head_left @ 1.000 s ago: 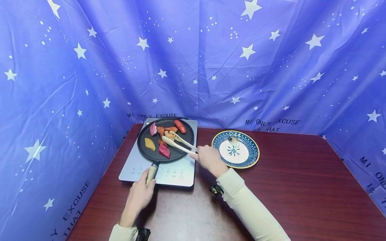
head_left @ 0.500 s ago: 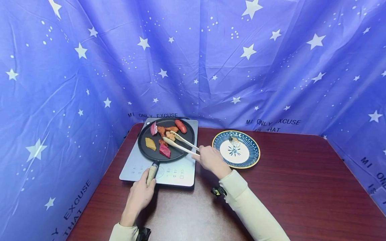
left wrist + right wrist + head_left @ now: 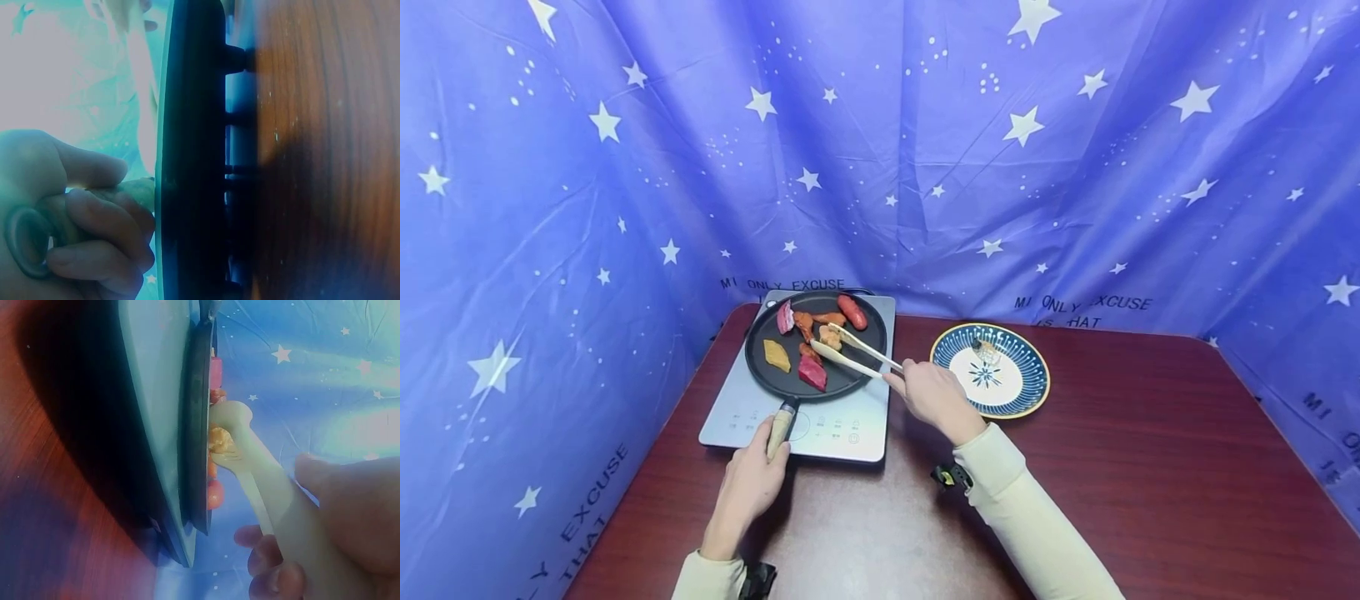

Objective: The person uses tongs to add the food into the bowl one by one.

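My left hand [image 3: 751, 482] grips the wooden-looking handle [image 3: 780, 427] of a black frying pan [image 3: 757, 346]; the left wrist view shows the fingers wrapped round it. Cream-coloured tongs [image 3: 852, 361] are held in my right hand [image 3: 934, 398], thumb on one side and fingers on the other. Their tips reach into the pan on either side of a golden-brown lump of food [image 3: 220, 440]. Around it lie reddish-brown drumstick-like pieces [image 3: 803, 325], a red sausage [image 3: 852, 312], a dark pink slab [image 3: 812, 374], a yellow piece [image 3: 777, 356] and a pink-and-white slice [image 3: 785, 317].
Under the pan is a silver induction cooker [image 3: 722, 428] with touch controls at its front. To the right stands a blue-patterned plate [image 3: 1034, 375] bearing a small pale, dark-ended item [image 3: 985, 352]. A blue star-printed curtain [image 3: 958, 208] borders the dark red table [image 3: 1150, 433].
The view has shifted slightly. My right hand has moved a little to the right, with the tongs still around the golden-brown lump. The left hand keeps its hold on the pan handle.
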Tool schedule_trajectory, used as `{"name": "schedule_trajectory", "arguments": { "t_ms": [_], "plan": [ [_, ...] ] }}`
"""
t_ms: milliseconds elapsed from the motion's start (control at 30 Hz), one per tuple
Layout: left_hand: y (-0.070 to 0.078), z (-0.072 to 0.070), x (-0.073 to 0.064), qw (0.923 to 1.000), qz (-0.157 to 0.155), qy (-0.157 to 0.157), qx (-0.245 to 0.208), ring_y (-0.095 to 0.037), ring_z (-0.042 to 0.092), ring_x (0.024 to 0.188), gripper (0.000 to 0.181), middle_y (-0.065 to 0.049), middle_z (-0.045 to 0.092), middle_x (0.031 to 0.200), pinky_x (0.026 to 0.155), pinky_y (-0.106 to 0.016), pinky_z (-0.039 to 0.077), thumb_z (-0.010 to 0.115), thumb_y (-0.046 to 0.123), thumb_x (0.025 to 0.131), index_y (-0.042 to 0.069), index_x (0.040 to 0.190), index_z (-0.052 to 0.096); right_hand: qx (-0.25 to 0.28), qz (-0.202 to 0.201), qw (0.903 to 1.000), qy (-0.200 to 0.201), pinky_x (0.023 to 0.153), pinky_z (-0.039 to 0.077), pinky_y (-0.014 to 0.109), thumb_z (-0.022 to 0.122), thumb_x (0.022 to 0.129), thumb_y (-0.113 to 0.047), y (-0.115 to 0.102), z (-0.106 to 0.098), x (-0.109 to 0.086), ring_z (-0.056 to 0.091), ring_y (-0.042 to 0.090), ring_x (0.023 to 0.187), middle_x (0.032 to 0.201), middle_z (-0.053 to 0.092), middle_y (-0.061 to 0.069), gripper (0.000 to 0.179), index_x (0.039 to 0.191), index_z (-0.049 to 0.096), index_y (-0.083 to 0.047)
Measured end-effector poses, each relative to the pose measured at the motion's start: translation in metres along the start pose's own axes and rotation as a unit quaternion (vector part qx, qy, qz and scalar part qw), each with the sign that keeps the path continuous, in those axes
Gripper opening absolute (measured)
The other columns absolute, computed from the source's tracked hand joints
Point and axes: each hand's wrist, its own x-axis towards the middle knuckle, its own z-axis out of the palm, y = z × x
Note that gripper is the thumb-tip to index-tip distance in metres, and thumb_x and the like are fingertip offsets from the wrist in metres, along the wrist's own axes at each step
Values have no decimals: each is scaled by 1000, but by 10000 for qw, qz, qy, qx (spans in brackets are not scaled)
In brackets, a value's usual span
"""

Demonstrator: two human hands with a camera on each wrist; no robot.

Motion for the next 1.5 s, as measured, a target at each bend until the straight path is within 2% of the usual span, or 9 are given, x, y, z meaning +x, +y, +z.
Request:
{"name": "schedule_trajectory", "arguments": {
  "t_ms": [167,367,700,933,1233,1500],
  "plan": [
    [0,1,0,10000,-53,-56,-2,-23,52,61,53,-15,59,77,55,-40,41,54,24,92,7,141,41,56,13,10000,48,49,41,41,48,98,-34,0,1,-1,51,25,51,60,47,6,35,76,49,-7],
    [-1,2,1,10000,-30,-8,0,-22,51,60,53,-14,58,75,54,-39,41,55,24,92,7,141,41,81,31,9998,167,50,41,41,50,97,-35,-2,-1,0,51,24,53,60,46,6,35,80,50,-5],
    [-1,3,0,9999,-102,-30,-62,-22,52,61,53,-14,59,78,54,-39,41,55,25,92,8,141,42,222,71,9995,207,49,39,39,50,97,-36,0,-12,-6,47,22,51,59,45,4,36,75,49,-7],
    [-2,3,2,10000,-61,-17,-23,-22,52,59,53,-12,57,73,53,-39,41,55,25,93,9,141,41,497,286,9981,219,50,38,39,51,96,-35,13,-14,-17,46,21,51,59,45,2,33,75,50,-10],
    [0,1,3,9999,-94,-33,19,-23,52,60,53,-13,57,74,54,-40,41,54,25,92,9,141,41,649,548,9962,182,50,39,40,53,95,-35,34,-12,-34,47,21,53,60,46,0,30,75,52,-12],
    [0,2,3,10000,-68,21,28,-23,52,61,52,-13,58,75,55,-41,42,55,25,92,9,140,42,787,835,9929,303,50,35,37,51,96,-37,53,-16,-52,44,20,53,57,42,0,33,72,49,-15]
  ]
}}
